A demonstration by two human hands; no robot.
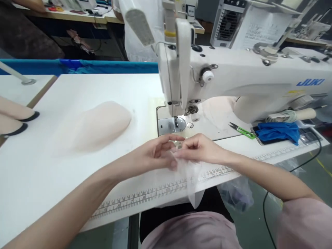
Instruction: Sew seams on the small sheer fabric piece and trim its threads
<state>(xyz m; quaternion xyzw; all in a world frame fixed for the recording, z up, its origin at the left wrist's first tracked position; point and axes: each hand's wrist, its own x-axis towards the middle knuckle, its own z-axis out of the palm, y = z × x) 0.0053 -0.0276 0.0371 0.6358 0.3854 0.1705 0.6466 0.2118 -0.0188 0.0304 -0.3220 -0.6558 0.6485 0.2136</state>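
A piece of sheer white fabric (pixel 193 180) hangs from my hands over the table's front edge, just in front of the sewing machine (pixel 233 72). My right hand (pixel 201 148) pinches its upper end between thumb and fingers. Close beside it, my left hand (pixel 158 154) has its fingers curled around the fabric's left end, partly hiding it. Both hands are just in front of the needle plate (pixel 166 126), below the presser foot (pixel 176 121). A beige moulded cup (pixel 109 119) lies on the table to the left.
Green thread snips (pixel 243 131) lie on the right, near a blue cloth (pixel 278 132) on a dark tray. A printed ruler strip (pixel 145 197) runs along the table's front edge. Beige pieces with black edges (pixel 15 119) are at far left. Another person (pixel 26 31) is beyond the table.
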